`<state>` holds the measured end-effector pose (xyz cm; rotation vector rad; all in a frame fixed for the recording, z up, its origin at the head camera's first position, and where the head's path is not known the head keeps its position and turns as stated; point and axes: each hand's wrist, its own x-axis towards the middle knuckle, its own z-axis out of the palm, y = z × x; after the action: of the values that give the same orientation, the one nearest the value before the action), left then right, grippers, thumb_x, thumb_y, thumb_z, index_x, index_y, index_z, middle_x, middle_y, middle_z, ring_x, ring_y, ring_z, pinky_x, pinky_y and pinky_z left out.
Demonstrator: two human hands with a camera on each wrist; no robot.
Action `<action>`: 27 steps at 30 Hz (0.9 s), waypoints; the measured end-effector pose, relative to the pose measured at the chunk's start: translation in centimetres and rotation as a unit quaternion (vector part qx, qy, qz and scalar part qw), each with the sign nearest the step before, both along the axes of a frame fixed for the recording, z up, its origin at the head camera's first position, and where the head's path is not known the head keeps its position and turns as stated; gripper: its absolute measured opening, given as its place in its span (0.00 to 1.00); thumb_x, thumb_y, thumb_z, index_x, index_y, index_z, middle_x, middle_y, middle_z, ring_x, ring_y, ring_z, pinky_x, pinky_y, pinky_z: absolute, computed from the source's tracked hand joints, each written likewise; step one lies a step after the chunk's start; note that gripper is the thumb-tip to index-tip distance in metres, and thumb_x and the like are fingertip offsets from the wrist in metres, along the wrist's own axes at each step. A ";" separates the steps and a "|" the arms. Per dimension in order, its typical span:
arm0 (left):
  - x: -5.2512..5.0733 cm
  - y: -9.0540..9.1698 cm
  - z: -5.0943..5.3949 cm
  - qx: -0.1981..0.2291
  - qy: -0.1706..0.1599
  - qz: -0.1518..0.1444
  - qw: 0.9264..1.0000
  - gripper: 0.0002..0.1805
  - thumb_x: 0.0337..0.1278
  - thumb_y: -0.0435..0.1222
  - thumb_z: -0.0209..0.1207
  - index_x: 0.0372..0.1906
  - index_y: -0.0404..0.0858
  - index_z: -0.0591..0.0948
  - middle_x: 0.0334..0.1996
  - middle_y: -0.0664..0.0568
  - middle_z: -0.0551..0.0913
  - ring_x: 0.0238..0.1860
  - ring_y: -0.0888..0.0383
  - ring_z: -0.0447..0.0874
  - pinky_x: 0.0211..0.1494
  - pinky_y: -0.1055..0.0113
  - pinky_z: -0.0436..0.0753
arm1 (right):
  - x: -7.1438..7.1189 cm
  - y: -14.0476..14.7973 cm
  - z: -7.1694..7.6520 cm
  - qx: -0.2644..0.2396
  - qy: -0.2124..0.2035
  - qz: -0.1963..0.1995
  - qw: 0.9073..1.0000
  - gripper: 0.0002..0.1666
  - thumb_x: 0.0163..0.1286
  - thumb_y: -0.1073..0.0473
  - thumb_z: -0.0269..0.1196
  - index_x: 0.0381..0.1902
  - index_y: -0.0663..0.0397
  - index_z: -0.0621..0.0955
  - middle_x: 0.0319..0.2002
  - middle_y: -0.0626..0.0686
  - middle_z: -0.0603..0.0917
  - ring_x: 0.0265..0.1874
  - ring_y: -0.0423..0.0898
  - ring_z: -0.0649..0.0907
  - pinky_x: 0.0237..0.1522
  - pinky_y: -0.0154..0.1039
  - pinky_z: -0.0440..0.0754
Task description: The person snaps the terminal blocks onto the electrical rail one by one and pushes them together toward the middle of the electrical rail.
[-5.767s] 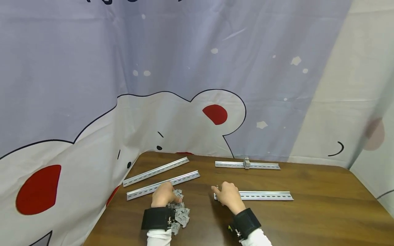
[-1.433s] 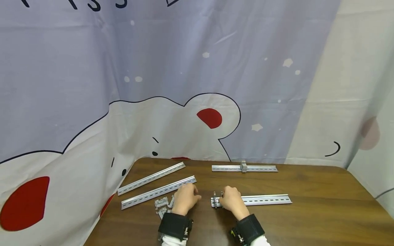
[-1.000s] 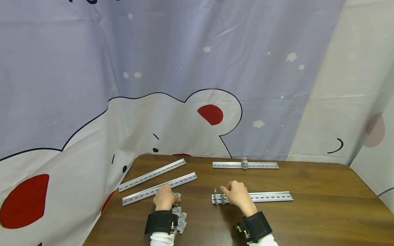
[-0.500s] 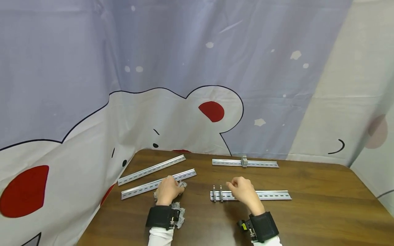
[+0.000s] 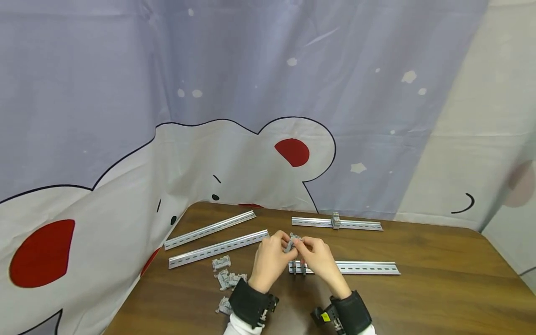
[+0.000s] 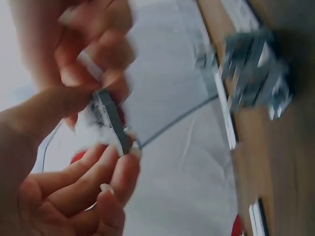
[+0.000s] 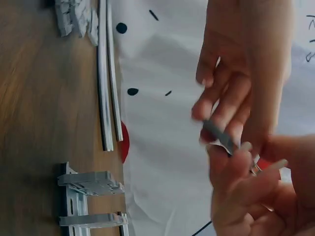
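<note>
My left hand (image 5: pixel 270 261) and right hand (image 5: pixel 321 261) meet above the left end of the nearer right slotted metal DIN rail (image 5: pixel 364 268). Between them is a small grey terminal block (image 5: pixel 291 241), pinched by the fingers of both hands. In the left wrist view, this terminal block (image 6: pixel 114 122) is tilted, with its narrow edge showing. The right wrist view also shows the terminal block (image 7: pixel 219 133) with fingertips at both ends. Two more terminal blocks (image 7: pixel 93 183) stand apart on the rail below, partly hidden by my right hand in the head view.
Loose grey terminal blocks (image 5: pixel 224 279) lie left of my left wrist. Two bare rails lie slanted at the left, a far one (image 5: pixel 209 230) and a nearer one (image 5: pixel 217 249). At the back, another rail (image 5: pixel 360 225) carries a cluster of blocks (image 5: pixel 336 220). A printed cloth hangs behind.
My left hand has moved from the loose blocks rightward to my right hand, bringing a terminal block. The nearer right rail shows two blocks, where one was visible 5.8 seconds ago.
</note>
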<state>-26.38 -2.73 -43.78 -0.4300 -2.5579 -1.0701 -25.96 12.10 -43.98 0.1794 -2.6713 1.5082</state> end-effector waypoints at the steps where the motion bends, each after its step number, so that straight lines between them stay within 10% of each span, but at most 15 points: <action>1: 0.1 0.4 -0.1 -0.001 0.003 -0.003 1.000 0.11 0.49 0.41 0.67 0.34 0.39 0.82 0.27 0.50 0.87 0.27 0.59 0.84 0.26 0.71 0.77 | 0.0 0.1 0.0 -0.002 0.002 -0.010 1.000 0.17 0.72 0.52 0.57 0.25 0.53 0.81 0.17 0.54 0.79 0.17 0.43 0.76 0.22 0.33 0.69; 8: -0.1 0.5 -0.7 -0.002 -0.042 -0.049 0.998 0.21 0.51 0.51 0.67 0.40 0.38 0.84 0.31 0.51 0.88 0.29 0.61 0.84 0.29 0.71 0.78 | -0.4 2.6 0.0 0.014 -0.009 -0.029 0.999 0.16 0.73 0.56 0.56 0.24 0.55 0.78 0.15 0.51 0.77 0.16 0.44 0.77 0.20 0.33 0.70; 12: -0.8 -0.3 -1.1 -0.047 -0.031 -0.027 0.998 0.11 0.58 0.43 0.63 0.36 0.38 0.86 0.27 0.53 0.86 0.23 0.62 0.81 0.24 0.70 0.75 | -0.7 5.1 0.4 0.037 -0.014 -0.053 0.998 0.14 0.75 0.60 0.51 0.29 0.59 0.75 0.13 0.52 0.77 0.12 0.43 0.76 0.16 0.33 0.71; 21: -1.4 -0.5 -4.1 -0.161 -0.103 -0.030 0.981 0.17 0.42 0.32 0.70 0.42 0.35 0.85 0.39 0.43 0.87 0.36 0.43 0.86 0.34 0.51 0.81 | -0.6 10.9 -0.3 0.084 -0.052 -0.075 0.992 0.13 0.75 0.58 0.51 0.40 0.64 0.76 0.14 0.51 0.78 0.12 0.46 0.81 0.19 0.37 0.77; 27: -1.4 0.3 -5.1 -0.175 -0.089 -0.039 0.980 0.22 0.36 0.35 0.75 0.44 0.36 0.85 0.39 0.44 0.85 0.40 0.44 0.85 0.38 0.51 0.81 | 0.1 13.8 -0.4 0.125 -0.072 -0.099 0.985 0.13 0.72 0.58 0.56 0.38 0.65 0.77 0.17 0.51 0.80 0.16 0.45 0.85 0.34 0.47 0.82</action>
<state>-27.79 -2.39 -48.87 -0.5478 -2.9232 -0.7069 -25.87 25.87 -44.42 -0.1851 -2.8832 1.1692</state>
